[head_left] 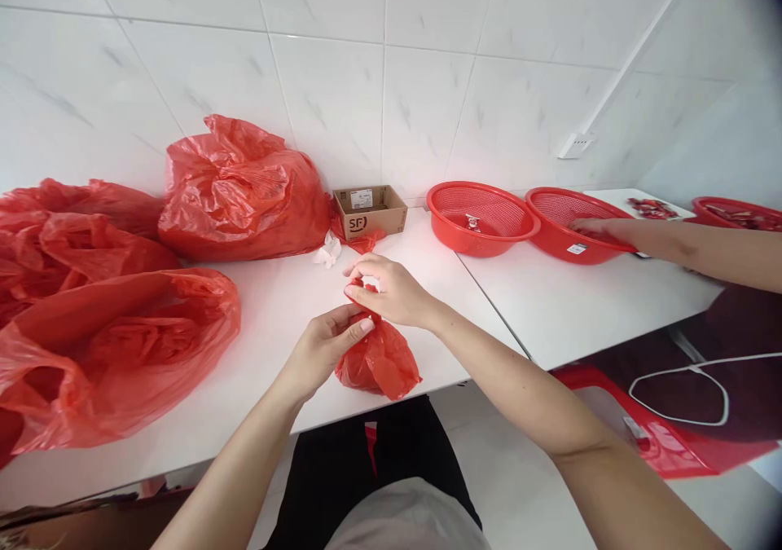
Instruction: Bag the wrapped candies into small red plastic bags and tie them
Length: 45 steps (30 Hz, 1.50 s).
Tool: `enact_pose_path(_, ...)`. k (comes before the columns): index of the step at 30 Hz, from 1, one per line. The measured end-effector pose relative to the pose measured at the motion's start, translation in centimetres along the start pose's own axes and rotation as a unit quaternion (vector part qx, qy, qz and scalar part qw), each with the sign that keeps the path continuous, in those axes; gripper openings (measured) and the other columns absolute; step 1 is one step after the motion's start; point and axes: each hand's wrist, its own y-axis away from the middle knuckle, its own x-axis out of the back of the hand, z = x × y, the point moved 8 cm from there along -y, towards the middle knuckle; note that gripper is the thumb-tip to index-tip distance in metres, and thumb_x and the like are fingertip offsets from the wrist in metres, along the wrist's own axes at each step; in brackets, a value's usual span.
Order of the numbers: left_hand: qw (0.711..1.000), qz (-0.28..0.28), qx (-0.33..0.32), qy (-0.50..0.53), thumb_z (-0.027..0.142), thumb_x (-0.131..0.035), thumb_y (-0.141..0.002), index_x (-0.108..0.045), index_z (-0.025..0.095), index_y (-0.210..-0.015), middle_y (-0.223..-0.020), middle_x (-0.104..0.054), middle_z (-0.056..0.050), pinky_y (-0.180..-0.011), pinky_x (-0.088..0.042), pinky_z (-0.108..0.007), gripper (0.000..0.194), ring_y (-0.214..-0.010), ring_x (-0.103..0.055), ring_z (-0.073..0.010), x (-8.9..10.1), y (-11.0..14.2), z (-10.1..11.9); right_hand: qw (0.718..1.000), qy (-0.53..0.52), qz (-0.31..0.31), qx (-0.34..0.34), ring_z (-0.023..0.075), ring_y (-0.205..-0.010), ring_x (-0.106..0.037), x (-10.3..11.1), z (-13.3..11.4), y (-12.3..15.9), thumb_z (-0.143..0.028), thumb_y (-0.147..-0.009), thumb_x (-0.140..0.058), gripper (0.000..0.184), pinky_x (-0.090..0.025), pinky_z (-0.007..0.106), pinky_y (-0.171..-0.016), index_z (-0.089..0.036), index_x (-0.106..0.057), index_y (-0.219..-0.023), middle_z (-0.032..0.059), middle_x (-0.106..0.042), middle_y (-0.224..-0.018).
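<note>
A small filled red plastic bag sits on the white table close to its front edge, its neck gathered upward. My left hand grips the neck from the left, thumb pressed along it. From above and to the right, my right hand pinches the bag's twisted top between thumb and fingers. What the bag contains is hidden by the red plastic. Just behind my hands lie a crumpled white paper and a scrap of red plastic.
Large red bags and an open red bag occupy the left side. Behind stands a small cardboard box. Toward the right are a red basket and a second red basket, into which another person's hand reaches.
</note>
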Motion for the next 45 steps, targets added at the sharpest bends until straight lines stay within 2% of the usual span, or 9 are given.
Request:
enact_pose_path(7,0.992,0.123,-0.011,-0.041,0.05,-0.073,-0.074,-0.07,0.014,-0.08,-0.074,-0.072,-0.005,-0.061,-0.048,-0.029,0.036,-0.067,-0.065,-0.0203,1.5,0.0,-0.3,0.997,-0.074,0.001,0.016,0.0168,-0.111,-0.058,-0.8,-0.8,0.4,-0.032,-0.091,-0.058,0.015,-0.042,0.035,-0.101,-0.02,-0.063,-0.098,0.0058,-0.063,-0.115)
enact_pose_path(14,0.974,0.21,-0.076,0.029,0.047,-0.069,-0.079,-0.063,0.016,-0.07,-0.073,-0.069,-0.003,-0.066,-0.049,-0.027,0.032,-0.072,-0.063,-0.0173,3.9,0.1,0.3,0.982,0.019,0.159,-0.1,0.0288,-0.14,-0.034,-1.7,1.4,5.0,-0.051,-0.078,-0.072,0.092,-0.036,0.047,-0.11,-0.025,-0.022,-0.151,0.0139,-0.029,-0.155)
enact_pose_path(19,0.952,0.276,-0.128,-0.01,0.045,-0.063,-0.084,-0.056,0.018,-0.061,-0.09,-0.072,-0.006,-0.076,-0.049,-0.027,0.035,-0.085,-0.063,-0.0184,4.9,0.7,0.6,0.983,0.073,-0.012,-0.168,0.0248,-0.105,-0.063,-6.4,6.6,7.3,-0.024,-0.094,-0.045,0.033,-0.045,0.043,-0.098,-0.027,-0.062,-0.123,0.0064,-0.069,-0.112)
enact_pose_path(24,0.921,0.351,-0.156,-0.065,0.043,-0.059,-0.086,-0.072,0.019,-0.084,-0.075,-0.067,-0.003,-0.079,-0.048,-0.028,0.028,-0.082,-0.064,-0.0189,6.0,1.7,0.5,0.986,0.107,-0.055,-0.112,0.0201,-0.089,-0.065,-6.0,7.8,7.5,-0.012,-0.093,-0.037,0.039,-0.034,0.046,-0.108,-0.029,-0.069,-0.108,0.002,-0.073,-0.1)
enact_pose_path(31,0.912,0.367,-0.174,-0.058,0.043,-0.056,-0.089,-0.07,0.019,-0.093,-0.075,-0.061,-0.001,-0.08,-0.047,-0.028,0.028,-0.078,-0.059,-0.0173,5.8,2.1,-0.3,0.979,0.06,-0.112,-0.157,0.0212,-0.074,-0.063,-5.8,8.1,8.3,-0.03,-0.098,-0.039,0.034,-0.047,0.041,-0.083,-0.022,-0.071,-0.088,0.0047,-0.071,-0.081)
enact_pose_path(35,0.934,0.302,-0.174,-0.085,0.041,-0.057,-0.089,-0.07,0.021,-0.088,-0.075,-0.059,-0.001,-0.077,-0.045,-0.026,0.024,-0.077,-0.056,-0.0159,5.3,2.0,0.8,0.95,-0.188,-0.148,-0.2,0.0247,-0.108,-0.063,-5.0,7.0,8.1,-0.051,-0.091,-0.055,0.042,-0.049,0.038,-0.091,-0.023,-0.065,-0.122,0.0069,-0.068,-0.121)
enact_pose_path(39,0.964,0.194,-0.156,-0.092,0.04,-0.064,-0.085,-0.07,0.019,-0.077,-0.071,-0.061,-0.001,-0.074,-0.045,-0.027,0.023,-0.072,-0.056,-0.0162,3.5,1.2,1.1,0.935,-0.318,-0.022,-0.156,0.0197,-0.117,-0.058,-3.3,5.5,4.8,-0.053,-0.089,-0.058,0.048,-0.045,0.034,-0.099,-0.022,-0.061,-0.127,0.0076,-0.065,-0.124)
enact_pose_path(42,0.974,0.158,-0.144,-0.071,0.041,-0.064,-0.085,-0.069,0.018,-0.077,-0.07,-0.06,-0.001,-0.072,-0.045,-0.027,0.025,-0.071,-0.056,-0.0156,2.5,0.9,0.4,0.908,-0.381,0.074,-0.157,0.0113,-0.077,-0.062,-3.3,6.1,2.6,-0.052,-0.086,-0.062,0.036,-0.049,0.024,-0.07,-0.018,-0.068,-0.094,0.0032,-0.069,-0.087)
enact_pose_path(45,0.977,0.159,-0.137,-0.044,0.043,-0.058,-0.09,-0.064,0.019,-0.081,-0.073,-0.061,0.0,-0.073,-0.045,-0.026,0.026,-0.073,-0.057,-0.0146,2.3,0.8,-0.1,0.853,-0.466,0.158,-0.175,0.0063,-0.054,-0.05,-2.9,6.9,1.8,-0.051,-0.082,-0.067,0.035,-0.038,0.019,-0.047,-0.017,-0.059,-0.077,-0.0006,-0.063,-0.07)
